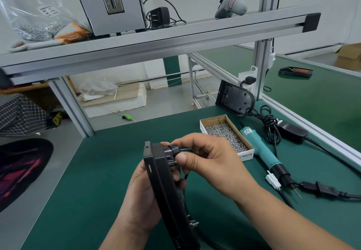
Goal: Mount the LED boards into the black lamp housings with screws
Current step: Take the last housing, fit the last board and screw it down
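Black lamp housing [161, 177] stands on edge above the green bench [93, 175], your left hand [140, 197] curled round it; your right hand [207, 156] pinches its round cable fitting [172, 149]. Teal screwdriver [259, 148] and open screw box [246, 153] lie to your right.

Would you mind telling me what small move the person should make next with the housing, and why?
Probably finish seating the cable fitting in the lamp housing: the right hand pinches it against the housing, which the left hand holds on edge; the screwdriver and screw box lie untouched.
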A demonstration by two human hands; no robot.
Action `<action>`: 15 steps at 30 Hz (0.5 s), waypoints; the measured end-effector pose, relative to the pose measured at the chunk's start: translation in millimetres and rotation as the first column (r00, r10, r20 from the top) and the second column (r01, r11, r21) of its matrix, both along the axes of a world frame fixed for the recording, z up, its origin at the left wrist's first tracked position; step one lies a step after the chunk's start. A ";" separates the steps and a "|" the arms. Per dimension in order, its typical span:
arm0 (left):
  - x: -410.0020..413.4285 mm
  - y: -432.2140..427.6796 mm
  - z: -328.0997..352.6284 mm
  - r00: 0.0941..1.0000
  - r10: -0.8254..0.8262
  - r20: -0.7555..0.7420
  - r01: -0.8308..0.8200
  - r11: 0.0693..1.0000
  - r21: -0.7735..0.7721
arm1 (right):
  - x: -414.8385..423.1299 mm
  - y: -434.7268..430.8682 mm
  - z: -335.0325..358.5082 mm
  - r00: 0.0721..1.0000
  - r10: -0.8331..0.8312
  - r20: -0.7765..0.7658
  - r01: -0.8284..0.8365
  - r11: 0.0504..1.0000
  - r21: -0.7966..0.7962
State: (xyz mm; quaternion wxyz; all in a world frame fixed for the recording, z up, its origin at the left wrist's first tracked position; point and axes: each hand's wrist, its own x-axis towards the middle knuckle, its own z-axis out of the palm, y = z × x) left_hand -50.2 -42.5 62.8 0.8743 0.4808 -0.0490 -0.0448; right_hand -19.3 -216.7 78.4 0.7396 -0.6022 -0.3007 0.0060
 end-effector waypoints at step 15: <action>-0.8 -6.0 5.0 0.997 0.063 -0.035 -0.061 0.997 0.051 | -7.3 3.6 0.4 0.973 -0.168 0.155 0.191 0.971 -0.144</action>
